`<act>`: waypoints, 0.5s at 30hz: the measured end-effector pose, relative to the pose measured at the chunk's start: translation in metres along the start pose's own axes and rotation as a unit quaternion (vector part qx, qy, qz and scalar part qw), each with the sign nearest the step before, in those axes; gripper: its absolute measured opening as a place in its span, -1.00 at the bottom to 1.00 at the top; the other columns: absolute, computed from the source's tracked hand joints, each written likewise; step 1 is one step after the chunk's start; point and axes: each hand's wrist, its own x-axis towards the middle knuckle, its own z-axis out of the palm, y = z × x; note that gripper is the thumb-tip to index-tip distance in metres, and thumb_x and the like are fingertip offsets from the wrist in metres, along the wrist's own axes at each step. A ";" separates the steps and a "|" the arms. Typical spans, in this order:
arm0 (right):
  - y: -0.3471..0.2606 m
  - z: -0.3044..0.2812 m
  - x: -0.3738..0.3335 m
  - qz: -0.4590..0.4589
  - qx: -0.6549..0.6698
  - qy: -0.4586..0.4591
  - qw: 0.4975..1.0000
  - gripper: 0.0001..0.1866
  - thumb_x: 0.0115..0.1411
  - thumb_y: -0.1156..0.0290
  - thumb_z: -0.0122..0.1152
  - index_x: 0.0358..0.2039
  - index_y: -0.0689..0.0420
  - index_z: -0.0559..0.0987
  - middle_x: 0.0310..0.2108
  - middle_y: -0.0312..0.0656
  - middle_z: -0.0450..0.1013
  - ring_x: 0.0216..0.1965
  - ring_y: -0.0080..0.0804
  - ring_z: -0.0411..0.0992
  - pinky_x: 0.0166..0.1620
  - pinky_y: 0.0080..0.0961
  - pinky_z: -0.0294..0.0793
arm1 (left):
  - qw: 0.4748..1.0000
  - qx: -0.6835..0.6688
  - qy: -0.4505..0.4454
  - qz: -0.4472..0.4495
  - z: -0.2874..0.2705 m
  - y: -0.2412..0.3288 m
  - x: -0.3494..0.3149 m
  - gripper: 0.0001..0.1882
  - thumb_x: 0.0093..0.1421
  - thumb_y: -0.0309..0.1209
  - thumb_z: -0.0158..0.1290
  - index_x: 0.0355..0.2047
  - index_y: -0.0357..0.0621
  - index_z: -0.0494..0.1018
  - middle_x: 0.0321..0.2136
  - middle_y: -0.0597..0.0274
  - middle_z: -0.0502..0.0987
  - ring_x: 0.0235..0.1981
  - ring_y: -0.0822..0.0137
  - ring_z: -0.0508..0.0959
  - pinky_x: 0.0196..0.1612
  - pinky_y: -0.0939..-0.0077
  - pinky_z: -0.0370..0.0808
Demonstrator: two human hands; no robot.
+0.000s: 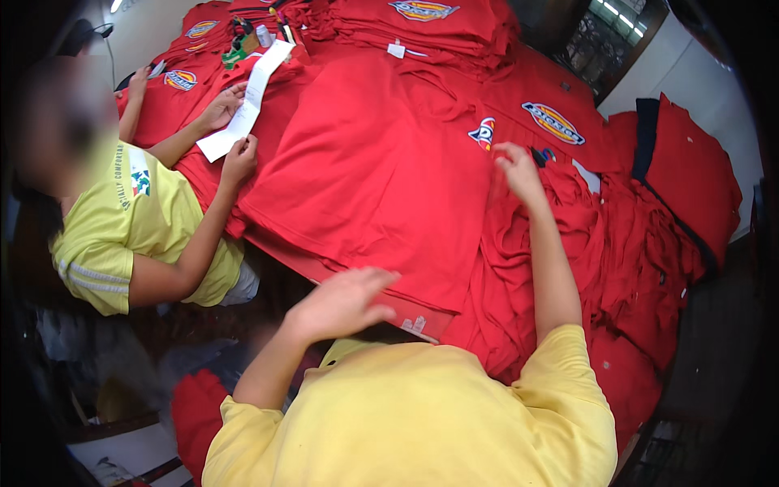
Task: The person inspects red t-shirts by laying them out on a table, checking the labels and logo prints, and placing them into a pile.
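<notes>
A red shirt (357, 170) lies spread on the table in front of me, its lower edge near the table's front. My left hand (339, 304) is over that front edge, fingers stretched and thumb apart, slightly blurred, holding nothing. Farther right, my right hand (518, 169) is at the spread shirt's right side, next to a partly folded-over printed logo (482, 133). Its fingers are loosely bent with thumb and forefinger apart, and no cloth shows between them. Blue-handled scissors (548, 154) lie just beyond that hand, partly hidden.
A rumpled heap of red shirts (568, 252) lies right of my right arm. Folded red shirts (430, 32) are stacked at the back. On the left, a person in a yellow shirt (150, 235) holds a long white paper strip (251, 101). A red bundle (690, 170) stands far right.
</notes>
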 end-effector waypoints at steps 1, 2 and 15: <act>-0.020 0.013 -0.028 -0.072 -0.013 -0.006 0.997 -0.66 0.14 0.46 0.13 -0.03 0.15 0.54 -0.02 0.10 0.44 0.07 -0.08 0.38 0.15 -0.28 0.32 | 0.999 0.009 0.022 -0.046 -0.004 -0.015 -0.001 -0.46 0.17 -0.17 0.10 0.11 -0.16 0.35 0.02 -0.02 0.44 0.05 0.01 0.43 0.09 0.25 0.38; -0.043 0.024 -0.054 -0.071 -0.029 -0.052 0.996 -0.67 0.16 0.45 0.10 -0.03 0.18 0.53 0.02 0.10 0.40 0.09 -0.05 0.35 0.17 -0.26 0.29 | 0.994 0.030 0.080 -0.063 -0.006 -0.031 -0.002 -0.55 0.18 -0.24 0.09 0.03 -0.19 0.41 -0.06 -0.01 0.48 0.01 0.01 0.45 0.06 0.25 0.39; -0.121 0.136 -0.187 -0.017 -0.316 -0.047 0.948 -0.30 0.23 -0.09 -0.01 0.30 -0.03 0.21 0.34 -0.02 0.01 0.36 0.01 -0.08 0.31 0.15 -0.17 | 0.943 0.236 0.217 -0.093 0.020 -0.214 0.040 -0.56 0.31 -0.15 -0.14 0.21 0.26 0.31 0.29 0.32 0.18 0.34 0.14 0.06 0.32 -0.13 -0.08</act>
